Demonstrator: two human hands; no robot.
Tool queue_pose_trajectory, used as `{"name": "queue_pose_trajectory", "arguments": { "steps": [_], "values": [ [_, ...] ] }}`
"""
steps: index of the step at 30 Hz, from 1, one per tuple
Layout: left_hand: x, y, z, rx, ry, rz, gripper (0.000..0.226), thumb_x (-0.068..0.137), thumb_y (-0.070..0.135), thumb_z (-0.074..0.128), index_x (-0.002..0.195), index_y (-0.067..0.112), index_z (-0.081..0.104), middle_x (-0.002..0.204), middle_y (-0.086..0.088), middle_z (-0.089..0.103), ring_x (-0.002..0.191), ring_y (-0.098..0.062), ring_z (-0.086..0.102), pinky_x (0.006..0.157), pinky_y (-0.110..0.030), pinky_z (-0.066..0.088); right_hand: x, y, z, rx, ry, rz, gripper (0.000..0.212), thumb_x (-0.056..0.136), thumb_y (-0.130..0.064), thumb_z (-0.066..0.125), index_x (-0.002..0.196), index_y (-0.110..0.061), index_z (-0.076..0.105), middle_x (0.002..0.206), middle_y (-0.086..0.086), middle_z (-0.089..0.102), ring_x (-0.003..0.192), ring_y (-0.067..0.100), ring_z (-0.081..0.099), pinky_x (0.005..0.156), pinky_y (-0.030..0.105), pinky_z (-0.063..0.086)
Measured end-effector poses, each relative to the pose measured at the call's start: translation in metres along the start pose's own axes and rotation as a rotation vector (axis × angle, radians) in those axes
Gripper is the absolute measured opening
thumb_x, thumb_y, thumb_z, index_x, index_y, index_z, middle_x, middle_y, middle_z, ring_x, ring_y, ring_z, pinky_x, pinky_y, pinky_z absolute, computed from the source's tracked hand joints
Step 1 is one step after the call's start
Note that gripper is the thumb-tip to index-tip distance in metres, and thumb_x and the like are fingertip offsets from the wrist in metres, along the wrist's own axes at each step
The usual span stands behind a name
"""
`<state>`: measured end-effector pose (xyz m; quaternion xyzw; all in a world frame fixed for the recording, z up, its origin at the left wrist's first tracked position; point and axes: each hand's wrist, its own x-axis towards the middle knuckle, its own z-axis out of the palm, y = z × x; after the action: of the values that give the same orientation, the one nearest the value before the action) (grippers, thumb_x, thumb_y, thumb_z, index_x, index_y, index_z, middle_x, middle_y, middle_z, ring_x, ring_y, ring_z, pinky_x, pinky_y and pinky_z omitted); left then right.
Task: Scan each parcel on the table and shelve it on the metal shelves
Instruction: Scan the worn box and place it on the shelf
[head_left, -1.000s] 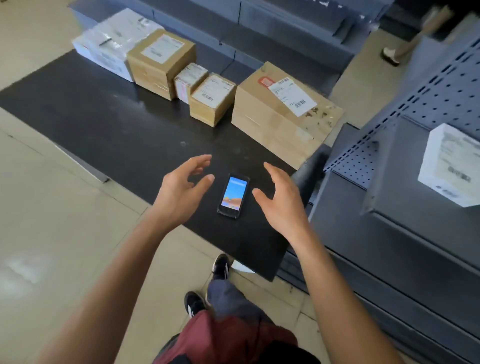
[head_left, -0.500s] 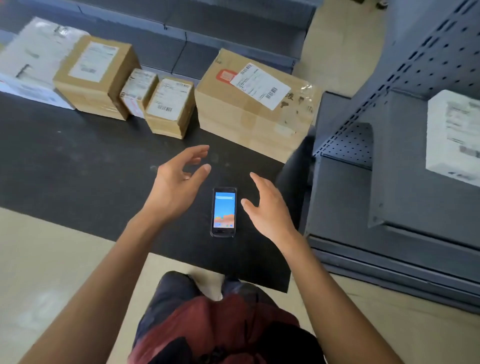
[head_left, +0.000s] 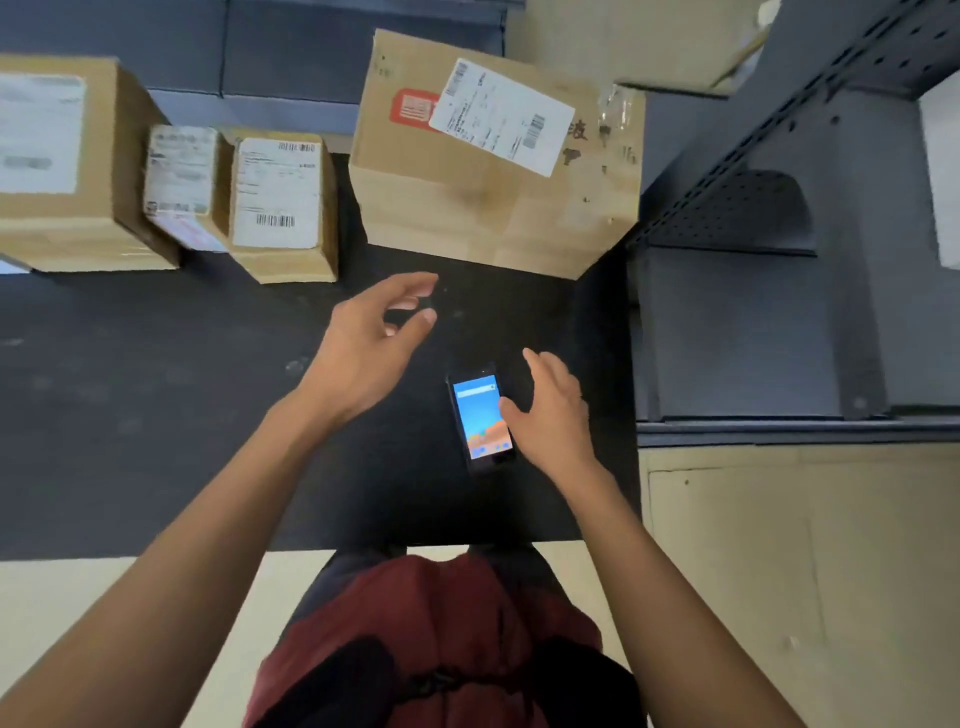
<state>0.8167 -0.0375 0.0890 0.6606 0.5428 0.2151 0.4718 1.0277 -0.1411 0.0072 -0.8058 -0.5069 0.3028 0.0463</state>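
On the black table (head_left: 156, 389), four cardboard parcels (head_left: 280, 208) are lined along the far edge, the largest parcel (head_left: 493, 208) rightmost. The left hand (head_left: 363, 343) is held above the table, its grip open and empty. The right hand (head_left: 550, 415), grip loosely spread, is seen over the lit scanner (head_left: 478, 421). Metal shelves (head_left: 779, 312) are seen at right.

A parcel depot: labelled cardboard boxes (head_left: 493, 161) beside grey metal shelving (head_left: 779, 218).
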Motion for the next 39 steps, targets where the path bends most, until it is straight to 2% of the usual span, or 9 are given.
{"name": "queue_pose_trajectory", "arguments": {
  "steps": [4, 9, 12, 18, 23, 27, 31, 33, 39],
  "values": [
    [0.01, -0.016, -0.009, 0.034, -0.072, 0.004, 0.037, 0.103, 0.027, 0.058, 0.14, 0.028, 0.059, 0.136, 0.016, 0.062, 0.122, 0.002, 0.057, 0.091, -0.015, 0.046, -0.003, -0.003, 0.035, -0.037, -0.041, 0.124, 0.079, 0.091, -0.048, 0.068, 0.155, -0.024, 0.029, 0.162, 0.004, 0.027, 0.148, 0.027, 0.029, 0.113, 0.05, 0.036],
    [0.019, -0.029, -0.008, 0.069, -0.137, -0.015, 0.037, 0.103, 0.025, 0.057, 0.14, 0.025, 0.059, 0.14, 0.01, 0.061, 0.125, -0.005, 0.057, 0.097, -0.027, 0.051, -0.007, -0.005, 0.073, -0.016, -0.101, 0.285, 0.106, 0.079, -0.069, 0.068, 0.157, -0.019, 0.019, 0.156, 0.008, 0.031, 0.14, 0.03, 0.037, 0.105, 0.049, 0.046],
    [0.025, -0.032, -0.006, 0.083, -0.172, -0.014, 0.037, 0.103, 0.023, 0.057, 0.14, 0.023, 0.059, 0.14, 0.008, 0.061, 0.126, -0.007, 0.057, 0.1, -0.035, 0.053, -0.006, -0.007, 0.086, -0.091, -0.094, 0.33, 0.112, 0.075, -0.07, 0.072, 0.157, -0.019, 0.015, 0.153, 0.009, 0.028, 0.136, 0.03, 0.036, 0.101, 0.051, 0.047],
    [0.05, -0.031, -0.013, 0.123, -0.146, 0.019, 0.041, 0.103, 0.024, 0.057, 0.144, 0.025, 0.055, 0.143, 0.009, 0.058, 0.132, -0.007, 0.052, 0.108, -0.043, 0.049, 0.001, -0.012, 0.094, -0.112, -0.08, 0.324, 0.111, 0.074, -0.055, 0.081, 0.157, -0.019, 0.016, 0.149, 0.009, 0.027, 0.132, 0.028, 0.037, 0.097, 0.051, 0.051],
    [0.083, -0.02, -0.021, 0.363, -0.091, 0.217, 0.043, 0.102, 0.024, 0.058, 0.145, 0.02, 0.054, 0.146, -0.002, 0.056, 0.139, -0.023, 0.043, 0.117, -0.04, 0.035, -0.002, -0.008, 0.096, -0.057, -0.012, 0.332, 0.102, 0.072, -0.057, 0.081, 0.15, -0.019, 0.027, 0.142, 0.007, 0.04, 0.128, 0.027, 0.043, 0.098, 0.047, 0.048],
    [0.121, -0.008, -0.025, 0.539, -0.034, 0.303, 0.049, 0.099, 0.028, 0.059, 0.146, 0.019, 0.052, 0.15, -0.005, 0.051, 0.143, -0.03, 0.037, 0.112, -0.054, 0.035, 0.001, -0.007, 0.095, -0.026, 0.006, 0.328, 0.102, 0.07, -0.052, 0.081, 0.148, -0.02, 0.024, 0.139, 0.006, 0.047, 0.128, 0.028, 0.047, 0.099, 0.049, 0.043],
    [0.151, 0.0, -0.021, 0.709, 0.001, 0.313, 0.049, 0.094, 0.031, 0.06, 0.142, 0.024, 0.051, 0.152, -0.005, 0.043, 0.145, -0.031, 0.029, 0.105, -0.056, 0.032, 0.008, -0.007, 0.082, 0.008, 0.045, 0.303, 0.101, 0.068, -0.051, 0.082, 0.146, -0.021, 0.025, 0.137, 0.005, 0.049, 0.126, 0.027, 0.048, 0.098, 0.046, 0.044],
    [0.157, 0.0, -0.016, 0.803, 0.022, 0.309, 0.047, 0.093, 0.033, 0.06, 0.139, 0.027, 0.051, 0.153, -0.007, 0.039, 0.145, -0.032, 0.028, 0.107, -0.058, 0.029, 0.01, -0.008, 0.07, 0.038, 0.073, 0.279, 0.1, 0.069, -0.052, 0.082, 0.145, -0.022, 0.026, 0.137, 0.004, 0.049, 0.126, 0.025, 0.048, 0.098, 0.042, 0.044],
    [0.161, -0.007, -0.007, 0.9, 0.072, 0.339, 0.056, 0.092, 0.032, 0.06, 0.147, 0.033, 0.045, 0.154, -0.015, 0.034, 0.148, -0.036, 0.024, 0.116, -0.069, 0.014, 0.019, -0.017, 0.008, 0.129, 0.176, 0.195, 0.096, 0.069, -0.053, 0.086, 0.142, -0.026, 0.03, 0.131, 0.0, 0.052, 0.117, 0.015, 0.051, 0.087, 0.023, 0.044]
  ]
}}
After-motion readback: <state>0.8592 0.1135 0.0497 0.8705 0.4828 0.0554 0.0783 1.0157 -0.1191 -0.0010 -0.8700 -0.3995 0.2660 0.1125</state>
